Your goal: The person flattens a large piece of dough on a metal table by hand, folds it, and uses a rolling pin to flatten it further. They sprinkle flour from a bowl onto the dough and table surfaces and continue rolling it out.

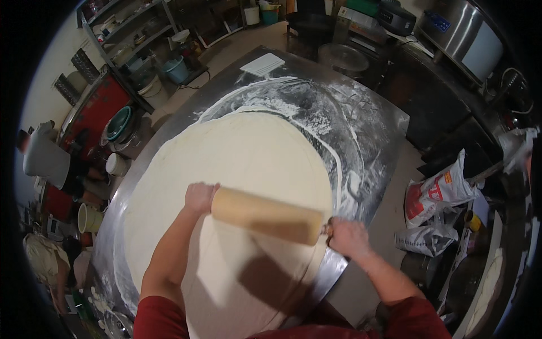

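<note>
A large wooden rolling pin (266, 216) lies across a very wide, thin sheet of dough (237, 156), slanting down to the right. My left hand (202, 198) is closed round the pin's left end. At the right end my right hand (348, 236) grips the handle, close to the dough's right edge. The dough covers much of a metal worktable (203, 80) and runs down towards my body. White flour (317, 120) is smeared in arcs beyond the dough's far edge and along its right side.
A white slotted plastic scraper (262, 65) lies at the table's far corner. To the right stand a printed sack (440, 190) and a plastic bag (427, 239). Buckets (116, 164), a shelf rack (135, 31) and two other people (46, 156) are at the left.
</note>
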Tool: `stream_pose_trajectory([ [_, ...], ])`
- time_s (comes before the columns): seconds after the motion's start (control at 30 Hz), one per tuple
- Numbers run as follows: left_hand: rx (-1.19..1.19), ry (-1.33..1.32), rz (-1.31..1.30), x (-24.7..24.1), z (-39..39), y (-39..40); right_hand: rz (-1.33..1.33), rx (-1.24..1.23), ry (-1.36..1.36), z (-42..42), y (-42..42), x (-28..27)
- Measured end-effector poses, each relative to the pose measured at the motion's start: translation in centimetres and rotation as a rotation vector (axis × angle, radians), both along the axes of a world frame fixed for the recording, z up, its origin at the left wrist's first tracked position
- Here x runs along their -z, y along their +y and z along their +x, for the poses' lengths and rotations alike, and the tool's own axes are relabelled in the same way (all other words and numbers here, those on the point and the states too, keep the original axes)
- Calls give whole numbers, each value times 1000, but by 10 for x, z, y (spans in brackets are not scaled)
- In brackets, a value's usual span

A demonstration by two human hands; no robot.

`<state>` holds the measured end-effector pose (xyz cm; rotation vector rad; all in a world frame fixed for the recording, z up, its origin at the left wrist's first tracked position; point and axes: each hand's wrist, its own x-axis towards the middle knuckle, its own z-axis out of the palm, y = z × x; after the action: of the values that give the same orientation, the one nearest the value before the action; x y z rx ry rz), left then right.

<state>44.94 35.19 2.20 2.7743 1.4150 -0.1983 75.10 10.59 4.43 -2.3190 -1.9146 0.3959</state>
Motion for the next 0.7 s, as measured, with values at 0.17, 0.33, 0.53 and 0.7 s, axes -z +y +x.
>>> stream_pose_trajectory([
  [0.17, -50, -62, 66, -6, 107, 92, 25, 58, -152, 103, 107, 10],
  [0.33, -105, -190, 109, 0, 167, 153, 208, 35, -252, 177, 190, 23],
  [0.53, -145, -219, 165, -3, 183, 155, 305, 32, -290, 200, 220, 21],
  [0.7, -101, -48, -137, -14, 140, 110, 95, 74, -165, 148, 151, 13],
])
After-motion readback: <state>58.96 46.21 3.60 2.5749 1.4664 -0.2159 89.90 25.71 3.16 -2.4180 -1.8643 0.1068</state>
